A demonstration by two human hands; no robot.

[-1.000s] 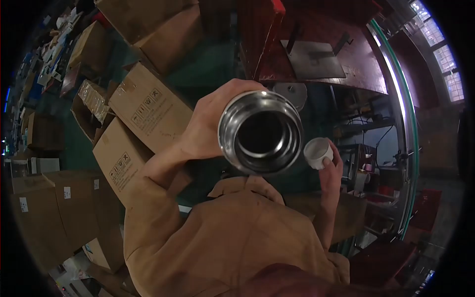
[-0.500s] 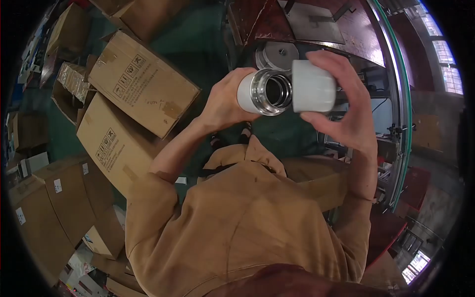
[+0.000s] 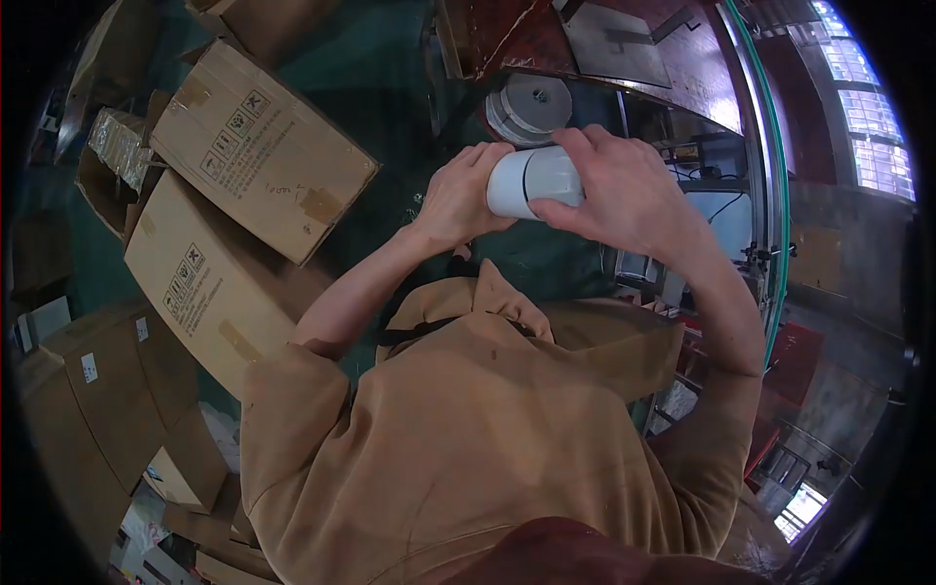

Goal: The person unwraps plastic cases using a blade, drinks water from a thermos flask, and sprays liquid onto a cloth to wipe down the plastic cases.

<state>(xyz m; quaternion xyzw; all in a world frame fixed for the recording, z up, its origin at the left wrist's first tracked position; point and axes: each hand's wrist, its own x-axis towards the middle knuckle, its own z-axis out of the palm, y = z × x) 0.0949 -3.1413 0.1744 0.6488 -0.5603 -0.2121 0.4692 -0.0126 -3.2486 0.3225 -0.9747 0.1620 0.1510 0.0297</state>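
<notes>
Flask (image 3: 506, 187) and white cap (image 3: 554, 177) meet end to end in front of the person's waist, held up above the green floor (image 3: 385, 93). Together they lie on their side: the long axis runs crosswise, from the left hand (image 3: 456, 193) to the right hand (image 3: 624, 190), with the cap end a little higher in the view. The flask's mouth end points toward the person's right, into the cap; its base points left and is hidden by the left hand. A dark line marks the join between the two, and whether the cap sits fully home cannot be told.

The left hand is curled around the flask, its fingers bent over the far side; its thumb is hard to make out. The right hand is partly open, about as wide as the cap, gripping it with the thumb on the near side and the fingers over the far side.

Just beyond the flask stands a round metal reel (image 3: 536, 102), near a red table (image 3: 697, 83) bearing a metal plate (image 3: 619, 44). To the left, a printed carton (image 3: 263, 156) leans slantwise against a second carton (image 3: 200, 268).
</notes>
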